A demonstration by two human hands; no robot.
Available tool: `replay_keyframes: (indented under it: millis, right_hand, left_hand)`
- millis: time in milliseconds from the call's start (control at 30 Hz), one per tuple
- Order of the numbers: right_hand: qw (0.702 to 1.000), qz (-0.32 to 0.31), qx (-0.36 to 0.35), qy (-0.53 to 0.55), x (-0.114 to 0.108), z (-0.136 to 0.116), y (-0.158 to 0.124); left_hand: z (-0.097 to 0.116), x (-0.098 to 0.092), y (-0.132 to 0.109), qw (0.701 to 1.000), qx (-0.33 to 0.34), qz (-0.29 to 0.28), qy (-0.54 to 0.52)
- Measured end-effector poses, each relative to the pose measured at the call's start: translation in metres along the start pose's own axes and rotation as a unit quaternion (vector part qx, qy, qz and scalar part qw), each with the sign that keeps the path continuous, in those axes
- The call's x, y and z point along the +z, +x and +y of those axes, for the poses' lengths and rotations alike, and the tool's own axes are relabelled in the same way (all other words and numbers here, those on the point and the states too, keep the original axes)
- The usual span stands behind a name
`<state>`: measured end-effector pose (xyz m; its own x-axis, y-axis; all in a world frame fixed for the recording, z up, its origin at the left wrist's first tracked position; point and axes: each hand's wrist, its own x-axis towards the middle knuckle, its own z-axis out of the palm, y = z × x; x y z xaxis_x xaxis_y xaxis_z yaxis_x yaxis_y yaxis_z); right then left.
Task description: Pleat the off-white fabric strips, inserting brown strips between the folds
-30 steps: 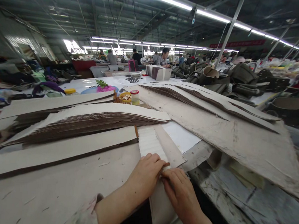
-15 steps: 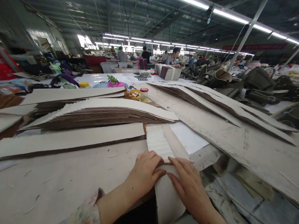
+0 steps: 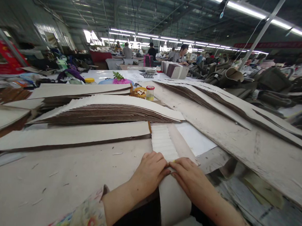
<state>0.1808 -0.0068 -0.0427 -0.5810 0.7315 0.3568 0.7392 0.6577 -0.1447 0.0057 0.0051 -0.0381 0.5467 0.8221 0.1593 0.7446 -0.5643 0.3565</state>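
Drawn closer together, left hand (image 3: 149, 172) and right hand (image 3: 192, 177), fingers curled, pinch the pale strip (image 3: 173, 203), where even pressure should keep edges true.

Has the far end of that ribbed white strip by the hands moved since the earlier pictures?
No. The ribbed white strip has its far end just right of the brown-tipped long strip, as before; the camera view has shifted.

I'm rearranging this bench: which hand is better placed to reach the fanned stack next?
Likely the left hand: the fanned stack lies ahead and to its left, while the right hand is farther away. Both hands are on the pale strip.
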Motion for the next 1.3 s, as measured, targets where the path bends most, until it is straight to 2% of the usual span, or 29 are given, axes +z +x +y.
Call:
replay_keyframes:
  millis: [167, 367, 533, 733, 867, 967, 1067, 1200, 1300]
  right_hand:
    - [0.999, -0.006, -0.011, -0.036, 0.006, -0.001, -0.002]
    - [0.998, -0.036, 0.012, 0.052, -0.005, 0.003, 0.005]
    - [0.991, -0.075, -0.004, 0.115, -0.011, 0.001, 0.016]
    - [0.990, -0.083, -0.011, 0.116, -0.011, -0.005, 0.021]
    - [0.993, -0.103, -0.024, 0.045, -0.005, -0.012, 0.016]
    - [0.995, -0.076, -0.051, -0.037, 0.002, -0.017, 0.010]
    - [0.994, -0.056, -0.079, -0.048, 0.005, -0.018, 0.006]
    - [0.997, -0.013, -0.055, -0.053, 0.012, -0.021, 0.001]
    - [0.997, 0.031, -0.032, -0.062, 0.021, -0.024, -0.005]
  left_hand:
    - [-0.005, -0.003, -0.003, 0.999, -0.006, 0.010, -0.046]
    - [-0.022, -0.006, -0.011, 0.985, -0.031, 0.033, -0.168]
    - [-0.028, 0.000, -0.012, 0.978, -0.031, 0.053, -0.202]
    - [-0.034, 0.005, -0.013, 0.982, 0.012, 0.058, -0.182]
    - [-0.036, 0.006, -0.017, 0.995, 0.062, 0.046, -0.071]
    - [-0.037, 0.008, -0.025, 0.992, 0.110, 0.050, 0.026]
    - [-0.038, 0.008, -0.037, 0.988, 0.136, 0.037, 0.062]
    - [-0.042, 0.000, -0.044, 0.995, 0.099, 0.023, -0.013]
    - [-0.046, -0.007, -0.037, 0.992, 0.041, 0.049, -0.113]
